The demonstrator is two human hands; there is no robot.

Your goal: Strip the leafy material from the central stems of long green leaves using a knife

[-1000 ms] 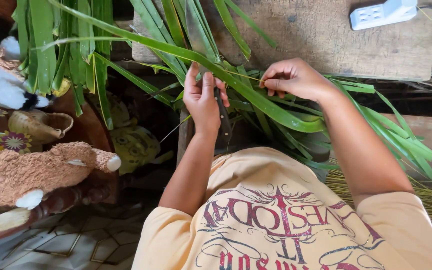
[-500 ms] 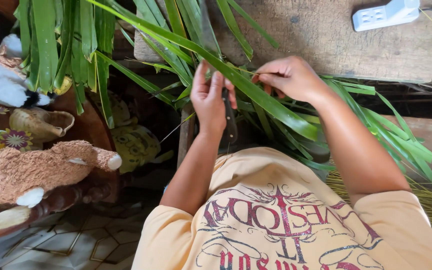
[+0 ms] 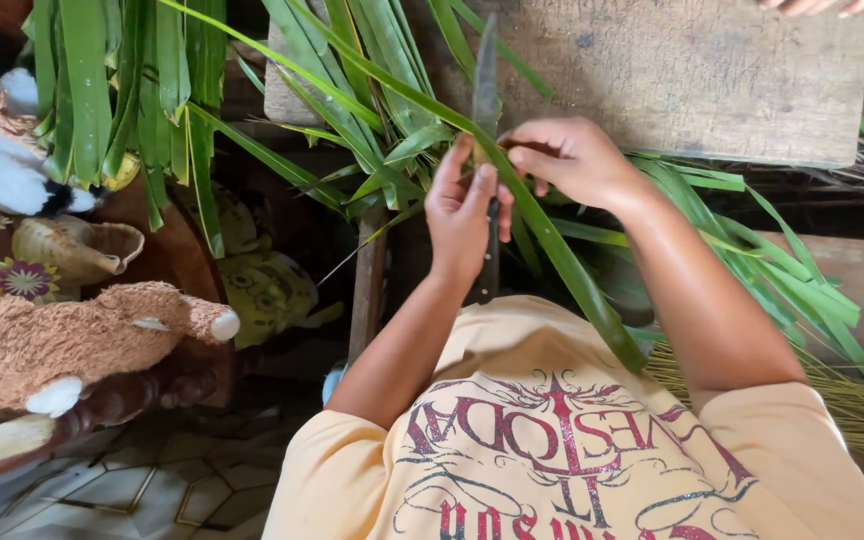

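1. Hidden or cut off: the knife (image 3: 487, 150) handle is mostly covered by the left hand (image 3: 464, 212); only the dark lower end shows below the palm. The blade tip points away from the person, over the wooden counter (image 3: 672, 80).
2. The long green leaf (image 3: 552, 250) runs under both hands and its lower end is cut off by the yellow shirt (image 3: 572, 430). The pile of leaves (image 3: 352, 90) on the counter overlaps, so single leaves cannot be separated by eye.
3. At the top right edge, another hand (image 3: 814, 6) is cut off by the frame; only fingertips show.
4. Change from the earlier frames: the white power strip on the counter is gone from view. Both hands have shifted right, and the knife blade now stands higher above the leaves. The leaf slopes more steeply toward the person.
5. Left hand: closed around the knife handle, thumb and fingers raised along the blade base, touching the leaf.
6. Right hand (image 3: 574, 160): fingers curled, pinching the leaf just beside the blade. The two hands are almost touching.
7. At left, a brown plush toy (image 3: 72, 345) lies on a dark wooden chair (image 3: 152, 385), well apart from the hands.
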